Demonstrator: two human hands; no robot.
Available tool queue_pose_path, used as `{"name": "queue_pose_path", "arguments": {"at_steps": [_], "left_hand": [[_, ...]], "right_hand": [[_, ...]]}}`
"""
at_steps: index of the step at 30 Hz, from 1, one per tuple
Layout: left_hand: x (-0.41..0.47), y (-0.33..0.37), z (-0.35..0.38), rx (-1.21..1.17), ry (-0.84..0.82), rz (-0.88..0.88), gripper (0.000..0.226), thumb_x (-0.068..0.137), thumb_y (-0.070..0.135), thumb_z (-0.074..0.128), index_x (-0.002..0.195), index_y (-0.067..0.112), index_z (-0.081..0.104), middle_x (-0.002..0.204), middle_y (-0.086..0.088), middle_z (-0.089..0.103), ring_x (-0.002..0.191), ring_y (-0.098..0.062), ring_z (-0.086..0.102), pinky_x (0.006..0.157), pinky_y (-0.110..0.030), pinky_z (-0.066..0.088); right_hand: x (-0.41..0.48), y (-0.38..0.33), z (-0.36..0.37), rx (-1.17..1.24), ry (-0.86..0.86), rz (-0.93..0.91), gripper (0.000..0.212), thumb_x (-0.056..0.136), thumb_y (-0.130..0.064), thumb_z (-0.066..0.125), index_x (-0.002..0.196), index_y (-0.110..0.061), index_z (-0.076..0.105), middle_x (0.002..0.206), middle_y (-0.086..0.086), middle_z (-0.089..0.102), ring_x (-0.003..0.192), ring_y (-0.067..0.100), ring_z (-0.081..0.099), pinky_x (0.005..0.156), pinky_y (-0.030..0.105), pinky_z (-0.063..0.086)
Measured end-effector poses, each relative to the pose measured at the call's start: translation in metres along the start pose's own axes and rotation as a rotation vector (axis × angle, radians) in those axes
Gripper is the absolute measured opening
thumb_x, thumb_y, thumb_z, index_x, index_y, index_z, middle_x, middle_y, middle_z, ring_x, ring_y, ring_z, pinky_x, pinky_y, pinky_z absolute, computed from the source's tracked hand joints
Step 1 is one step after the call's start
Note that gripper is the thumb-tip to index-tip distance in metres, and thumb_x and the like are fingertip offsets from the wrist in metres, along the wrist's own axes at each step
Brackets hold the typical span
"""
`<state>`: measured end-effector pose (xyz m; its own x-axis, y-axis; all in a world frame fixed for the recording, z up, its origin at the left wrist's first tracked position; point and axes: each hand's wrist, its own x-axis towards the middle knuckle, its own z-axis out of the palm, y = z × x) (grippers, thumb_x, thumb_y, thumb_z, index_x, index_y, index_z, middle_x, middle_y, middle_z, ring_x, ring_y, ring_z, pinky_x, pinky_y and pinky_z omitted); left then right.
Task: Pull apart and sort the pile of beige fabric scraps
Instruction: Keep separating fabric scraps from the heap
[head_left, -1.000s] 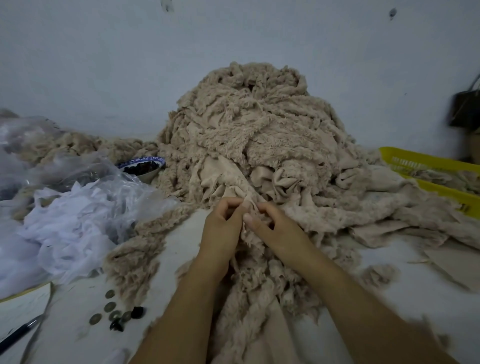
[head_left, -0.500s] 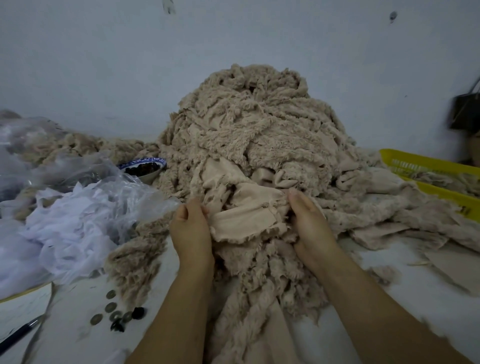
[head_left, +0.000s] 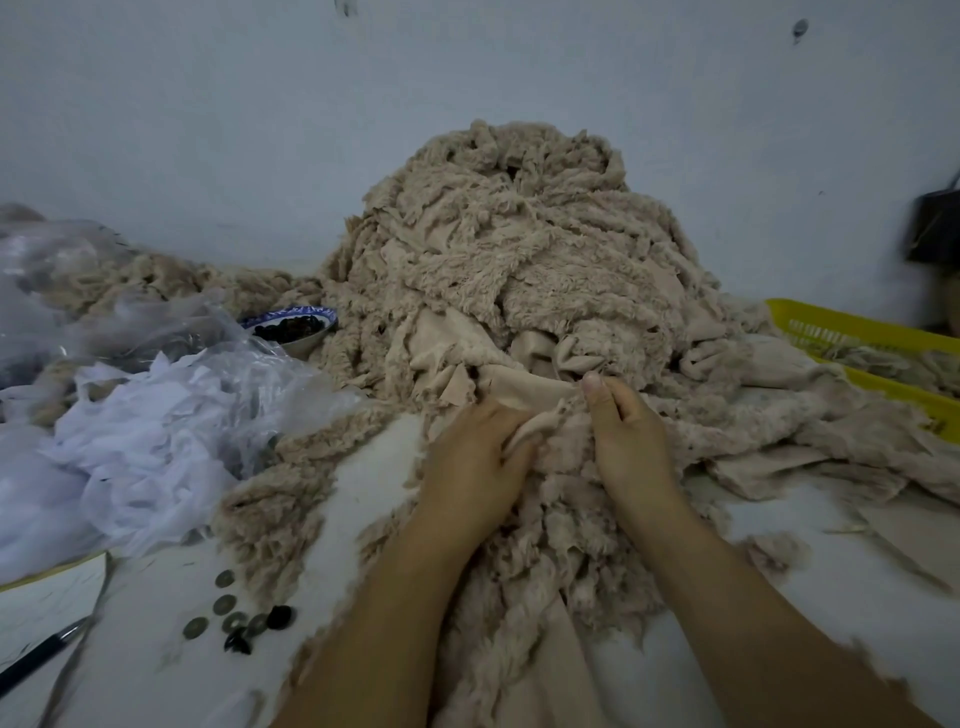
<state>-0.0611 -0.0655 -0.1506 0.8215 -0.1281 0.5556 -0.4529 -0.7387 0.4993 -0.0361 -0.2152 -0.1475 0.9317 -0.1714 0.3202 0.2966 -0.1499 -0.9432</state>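
A tall pile of beige fleecy fabric scraps (head_left: 519, 249) rises against the wall in the middle of the white table. At its front foot lies a smooth beige scrap (head_left: 514, 387). My left hand (head_left: 472, 462) grips a fold of that scrap, fingers curled into the cloth. My right hand (head_left: 623, 436) pinches the same scrap close beside it, thumb up on top. More beige scraps trail down between my forearms toward me.
A heap of white cloth under clear plastic (head_left: 135, 415) fills the left. A blue-rimmed bowl (head_left: 291, 327) of dark bits stands behind it. Coins and black buttons (head_left: 234, 618), paper and a pen (head_left: 41, 654) lie front left. A yellow basket (head_left: 852, 343) holds scraps at right.
Half a second ago my hands were spread wide, stretching the smooth scrap. Now they have come back together at the pile's foot and the scrap is bunched between them.
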Motion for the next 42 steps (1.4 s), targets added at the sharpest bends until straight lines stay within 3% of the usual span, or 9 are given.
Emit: {"name": "queue_pose_path", "arguments": {"at_steps": [6,10,15,18,23,26,30,38,42], "left_hand": [[0.002,0.004,-0.022,-0.479,0.578,-0.409,0.033,0.102,0.047,0.040,0.089,0.029,0.065,0.083,0.009,0.068,0.080,-0.002,0.064,0.070,-0.017,0.051],[0.012,-0.011,-0.049,-0.931,1.004,-0.788,0.041,0.107,0.043,0.038,0.123,0.018,0.066,0.116,-0.005,0.070,0.107,-0.024,0.066,0.095,-0.042,0.055],[0.005,0.013,-0.027,-0.556,0.591,-0.550,0.036,0.105,0.014,0.041,0.075,0.027,0.055,0.065,0.013,0.058,0.059,0.004,0.056,0.053,-0.001,0.039],[-0.002,0.024,-0.012,-0.386,0.265,-0.289,0.028,0.104,0.015,0.047,0.082,0.030,0.053,0.064,0.023,0.052,0.062,0.011,0.049,0.059,0.003,0.036],[-0.005,0.028,-0.013,-0.285,0.301,-0.035,0.049,0.099,0.040,0.041,0.083,-0.003,0.058,0.070,-0.010,0.059,0.064,-0.017,0.053,0.062,-0.040,0.044],[-0.003,0.033,-0.016,-0.246,0.385,0.052,0.051,0.097,0.039,0.037,0.080,-0.005,0.058,0.060,0.002,0.049,0.060,-0.009,0.049,0.054,-0.017,0.041],[-0.005,0.036,-0.020,-0.230,0.589,-0.012,0.034,0.092,0.015,0.045,0.091,-0.012,0.066,0.069,-0.002,0.054,0.064,-0.005,0.043,0.060,0.004,0.032],[0.003,0.018,-0.002,-0.055,0.146,-0.214,0.022,0.102,0.024,0.048,0.081,0.024,0.044,0.071,0.010,0.048,0.063,-0.009,0.047,0.058,-0.032,0.031],[0.002,0.012,-0.002,-0.128,0.144,-0.261,0.022,0.102,0.029,0.051,0.081,0.027,0.044,0.075,0.007,0.055,0.068,-0.009,0.053,0.057,-0.030,0.038]], "right_hand": [[0.007,0.008,-0.005,-0.145,0.035,0.074,0.029,0.105,-0.044,0.038,0.083,-0.030,0.050,0.080,-0.014,0.050,0.071,-0.002,0.045,0.059,0.015,0.033],[0.011,0.012,-0.013,-0.223,0.046,0.151,0.027,0.106,-0.040,0.037,0.096,-0.021,0.054,0.087,-0.008,0.051,0.082,0.013,0.049,0.062,0.024,0.034],[-0.003,-0.002,-0.005,-0.496,0.031,-0.083,0.026,0.099,-0.033,0.053,0.123,-0.023,0.056,0.121,-0.002,0.037,0.089,0.016,0.052,0.077,0.025,0.042],[-0.014,-0.016,0.006,-0.458,-0.083,-0.380,0.045,0.095,-0.033,0.055,0.138,-0.035,0.043,0.130,-0.012,0.031,0.097,0.010,0.053,0.079,0.023,0.047],[-0.022,-0.014,0.018,-0.232,-0.526,-0.313,0.036,0.100,-0.031,0.048,0.099,-0.067,0.054,0.096,-0.045,0.059,0.094,-0.018,0.056,0.074,0.003,0.042],[-0.012,-0.005,0.017,-0.332,-0.520,-0.283,0.034,0.096,-0.027,0.046,0.092,-0.058,0.061,0.095,-0.032,0.066,0.093,-0.008,0.061,0.074,0.009,0.044],[0.004,0.016,0.008,-0.730,-0.561,-0.194,0.030,0.098,-0.013,0.049,0.120,-0.017,0.070,0.123,0.002,0.064,0.115,0.022,0.057,0.088,0.024,0.042],[-0.012,-0.010,0.010,0.102,-0.400,0.136,0.061,0.074,-0.088,0.038,0.096,-0.044,0.074,0.094,-0.010,0.076,0.089,0.007,0.071,0.077,0.029,0.056],[-0.019,-0.012,0.017,-0.124,-0.464,0.003,0.042,0.091,-0.070,0.040,0.077,-0.039,0.066,0.078,-0.013,0.069,0.072,0.004,0.065,0.071,0.028,0.053]]}}
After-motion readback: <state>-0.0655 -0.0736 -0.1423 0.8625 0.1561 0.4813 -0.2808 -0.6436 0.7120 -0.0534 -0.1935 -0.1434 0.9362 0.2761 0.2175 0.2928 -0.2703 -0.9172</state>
